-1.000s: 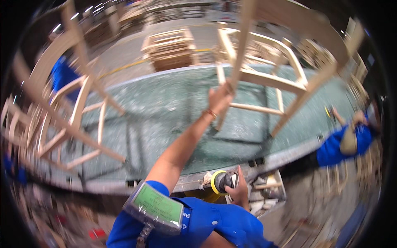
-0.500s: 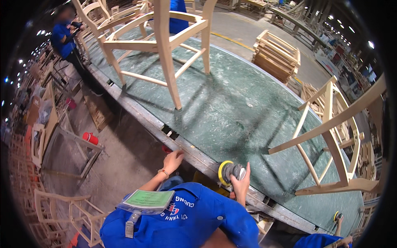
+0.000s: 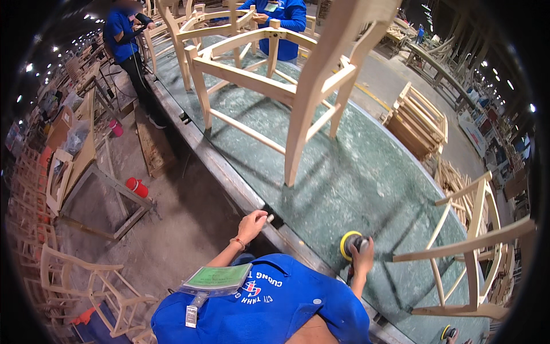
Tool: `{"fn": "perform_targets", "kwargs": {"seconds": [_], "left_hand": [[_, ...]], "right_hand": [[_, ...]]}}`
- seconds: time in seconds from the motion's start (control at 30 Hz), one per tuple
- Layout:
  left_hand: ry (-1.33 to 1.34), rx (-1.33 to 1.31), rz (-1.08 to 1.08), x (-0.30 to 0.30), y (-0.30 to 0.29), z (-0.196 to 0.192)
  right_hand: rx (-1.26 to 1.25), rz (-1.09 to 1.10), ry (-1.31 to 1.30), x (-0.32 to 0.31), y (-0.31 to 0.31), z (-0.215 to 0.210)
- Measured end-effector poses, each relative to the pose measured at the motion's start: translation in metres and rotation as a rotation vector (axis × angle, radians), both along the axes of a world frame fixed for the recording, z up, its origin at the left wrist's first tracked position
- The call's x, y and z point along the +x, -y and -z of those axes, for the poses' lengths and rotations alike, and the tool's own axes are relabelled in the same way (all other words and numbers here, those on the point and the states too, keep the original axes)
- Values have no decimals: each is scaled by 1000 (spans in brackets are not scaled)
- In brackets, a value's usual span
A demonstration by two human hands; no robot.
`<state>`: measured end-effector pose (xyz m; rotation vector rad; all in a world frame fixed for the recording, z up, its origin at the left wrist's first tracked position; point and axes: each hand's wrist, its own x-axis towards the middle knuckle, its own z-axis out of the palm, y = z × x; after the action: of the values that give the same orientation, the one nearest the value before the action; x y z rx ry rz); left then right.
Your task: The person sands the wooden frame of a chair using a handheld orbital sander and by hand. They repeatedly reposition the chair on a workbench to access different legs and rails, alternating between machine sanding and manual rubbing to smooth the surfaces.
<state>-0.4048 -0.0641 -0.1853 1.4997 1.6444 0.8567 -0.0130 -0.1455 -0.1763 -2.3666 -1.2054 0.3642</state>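
My right hand (image 3: 362,261) is wrapped round a dark orbital sander (image 3: 359,245) with a yellow-rimmed round pad, just over the green tabletop (image 3: 309,209). My left hand (image 3: 252,226) is at the table's near edge, beside a dark gap in the rail. Its fingers are curled together, with a small pale bit at the tips that I cannot make out. Beyond my hands a bare wooden chair frame (image 3: 252,79) without a seat stands upright on the table. To the right, another chair frame (image 3: 471,266) lies tipped over.
Across the table stands a person in blue (image 3: 289,20), hands at a chair frame. Another person (image 3: 121,43) is at the far left. A second sander (image 3: 448,332) shows at the lower right. Stacked wooden parts (image 3: 418,123) stand past the far edge; a red container (image 3: 137,187) is on the floor.
The view has shifted, so the table and chairs sit lower and farther right. My left hand has reached the edge gap. The sander in my right hand has moved in over the tabletop.
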Motion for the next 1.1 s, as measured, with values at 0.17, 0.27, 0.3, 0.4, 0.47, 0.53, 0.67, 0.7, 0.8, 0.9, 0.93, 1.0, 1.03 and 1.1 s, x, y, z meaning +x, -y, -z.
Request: {"fn": "perform_targets", "kwargs": {"seconds": [0.17, 0.27, 0.3, 0.4, 0.47, 0.53, 0.67, 0.7, 0.8, 0.9, 0.93, 1.0, 1.03, 1.1], "left_hand": [[-17, 87, -177, -73, -106, -13], [-41, 226, -195, -119, -175, -22], [-17, 292, -184, -135, -200, -28], [-104, 529, -397, -194, -275, -48], [-216, 721, -547, -217, -322, -71], [-158, 803, -502, -241, -363, -97], [251, 596, -264, -270, -405, -127], [366, 526, -230, -272, -404, -128], [247, 486, -212, -260, -388, -131], [42, 593, -165, -240, -351, -147], [-22, 558, -180, -242, -333, -155], [-110, 469, -213, -215, -295, -199], [-171, 524, -231, -214, -285, -210], [184, 462, -30, -216, -275, -222]], "right_hand": [[275, 167, 196, -23, -39, -41], [536, 81, -481, -78, -105, -46], [530, 6, -577, -103, -130, -45], [513, -250, -716, -191, -206, -49], [664, -289, -694, -230, -245, -37], [726, -267, -665, -252, -274, -35], [709, -209, -580, -269, -295, -43], [714, -225, -558, -268, -295, -43], [603, -189, -621, -252, -288, -44], [515, -192, -557, -213, -255, -50], [565, -216, -541, -204, -243, -59], [640, -201, -560, -179, -209, -75], [669, -208, -614, -171, -200, -86], [629, -145, -752, -152, -183, -112]]}}
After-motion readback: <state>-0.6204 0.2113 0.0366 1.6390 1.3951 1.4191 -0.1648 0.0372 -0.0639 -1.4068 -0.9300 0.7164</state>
